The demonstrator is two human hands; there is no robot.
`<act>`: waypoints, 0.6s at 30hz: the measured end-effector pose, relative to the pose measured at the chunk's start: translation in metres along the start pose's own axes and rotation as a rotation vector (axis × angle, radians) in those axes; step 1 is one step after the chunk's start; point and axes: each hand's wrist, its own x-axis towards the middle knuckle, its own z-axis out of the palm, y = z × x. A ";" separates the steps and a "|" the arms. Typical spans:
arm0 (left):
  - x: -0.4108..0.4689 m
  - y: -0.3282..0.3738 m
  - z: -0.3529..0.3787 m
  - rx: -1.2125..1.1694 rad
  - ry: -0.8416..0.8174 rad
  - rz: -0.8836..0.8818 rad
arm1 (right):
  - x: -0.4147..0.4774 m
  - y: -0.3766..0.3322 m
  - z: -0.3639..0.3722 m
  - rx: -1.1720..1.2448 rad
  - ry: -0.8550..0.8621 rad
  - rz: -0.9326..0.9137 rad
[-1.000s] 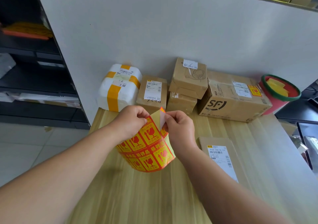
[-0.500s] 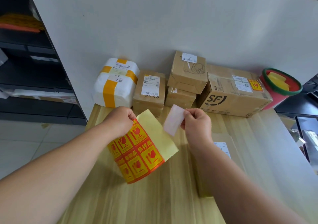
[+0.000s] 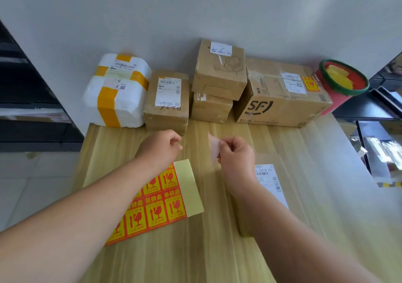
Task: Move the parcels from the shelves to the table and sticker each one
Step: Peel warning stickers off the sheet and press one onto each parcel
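A sheet of red-and-yellow fragile stickers (image 3: 161,204) lies flat on the wooden table (image 3: 206,256), partly under my left forearm. My left hand (image 3: 161,145) hovers just beyond the sheet, fingers loosely curled, holding nothing. My right hand (image 3: 236,154) pinches a peeled sticker (image 3: 213,146) with its pale back facing me. A flat brown parcel (image 3: 268,174) with a white label lies under my right forearm. Along the wall stand a white foam parcel (image 3: 117,91), a small brown box (image 3: 166,102), two stacked boxes (image 3: 219,69) and an SF box (image 3: 280,95), which carries a fragile sticker.
A red bucket with a green rim (image 3: 343,82) holding yellow pieces sits at the table's far right corner. Dark shelves (image 3: 32,100) stand to the left, and a dark counter (image 3: 378,108) to the right. A white wall backs the table.
My left hand let go of the sticker sheet, which now lies flat on the table. My right hand pulled the peeled sticker clear of the sheet and moved slightly right.
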 end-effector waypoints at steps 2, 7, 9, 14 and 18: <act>-0.010 0.014 0.006 -0.118 0.008 0.085 | -0.001 0.000 0.002 0.014 -0.010 0.004; -0.027 0.031 0.022 -0.320 -0.021 0.117 | -0.008 -0.007 0.008 0.053 -0.044 -0.020; -0.031 0.029 0.023 -0.399 -0.037 0.104 | -0.014 -0.010 0.010 0.068 -0.059 -0.033; -0.044 0.031 0.021 -0.555 -0.060 0.070 | -0.030 -0.007 0.011 0.108 -0.160 -0.065; -0.054 0.032 0.018 -0.582 -0.042 0.030 | -0.044 -0.005 0.002 0.118 -0.255 -0.095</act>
